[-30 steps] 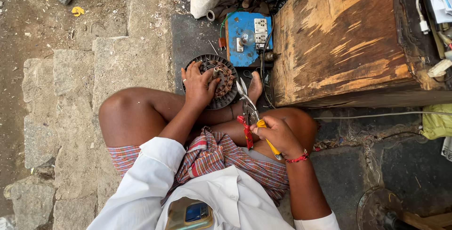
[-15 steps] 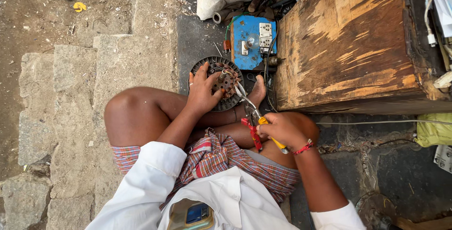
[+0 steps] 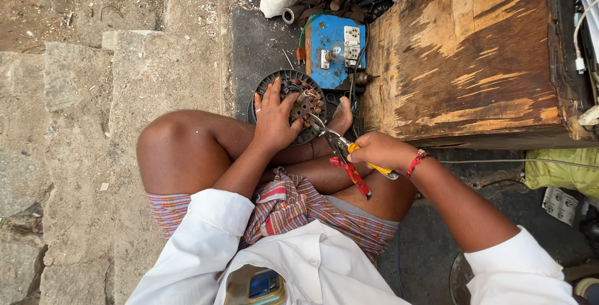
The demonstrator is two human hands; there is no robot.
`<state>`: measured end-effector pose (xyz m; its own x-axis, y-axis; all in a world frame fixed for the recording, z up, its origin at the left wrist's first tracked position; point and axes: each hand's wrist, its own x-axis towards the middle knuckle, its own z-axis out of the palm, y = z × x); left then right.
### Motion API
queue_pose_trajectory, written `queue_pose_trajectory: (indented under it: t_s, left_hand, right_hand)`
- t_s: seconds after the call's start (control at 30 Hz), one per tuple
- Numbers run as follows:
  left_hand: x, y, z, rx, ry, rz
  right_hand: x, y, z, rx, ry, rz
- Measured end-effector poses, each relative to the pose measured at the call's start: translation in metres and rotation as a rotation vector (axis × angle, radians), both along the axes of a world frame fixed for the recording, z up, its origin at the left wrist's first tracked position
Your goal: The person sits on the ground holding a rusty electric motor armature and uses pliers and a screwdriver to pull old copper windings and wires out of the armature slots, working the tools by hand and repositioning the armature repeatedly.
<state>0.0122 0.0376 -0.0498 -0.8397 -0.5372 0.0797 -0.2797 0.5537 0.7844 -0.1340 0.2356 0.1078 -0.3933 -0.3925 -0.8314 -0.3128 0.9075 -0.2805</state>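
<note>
Surface: rough stone paving [image 3: 81, 124] fills the view from 7 to 11 o'clock; darker ground [image 3: 262, 36] lies at 12 o'clock.
Motor stator [image 3: 293, 102]: round, copper-wound, resting by the person's crossed legs and bare foot, just above centre.
Left hand [image 3: 273, 118]: fingers spread, palm pressed on the stator's near rim.
Right hand [image 3: 380, 152]: closed around pliers [image 3: 340, 149] with red and yellow handles; their tip reaches the stator's windings.
Blue switchboard [image 3: 334, 49]: at 12 o'clock, just beyond the stator.
Wooden box [image 3: 474, 55]: at 2 o'clock, its edge crowding the right hand.
Open room: the paving at 9 o'clock.
</note>
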Motion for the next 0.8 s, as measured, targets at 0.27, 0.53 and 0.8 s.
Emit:
queue_pose_trajectory:
  t_s: [0.27, 0.53, 0.8]
  left_hand:
    - [0.000, 0.001, 0.006, 0.042, 0.001, 0.002]
    - [0.002, 0.002, 0.007, 0.041, 0.005, 0.002]
    - [0.003, 0.001, 0.008, 0.013, 0.007, -0.006]
  right_hand:
    - [-0.001, -0.034, 0.019, 0.186, 0.115, 0.203]
    - [-0.007, -0.033, 0.019, 0.163, 0.088, 0.224]
    - [-0.012, -0.036, 0.016, 0.136, 0.056, 0.193]
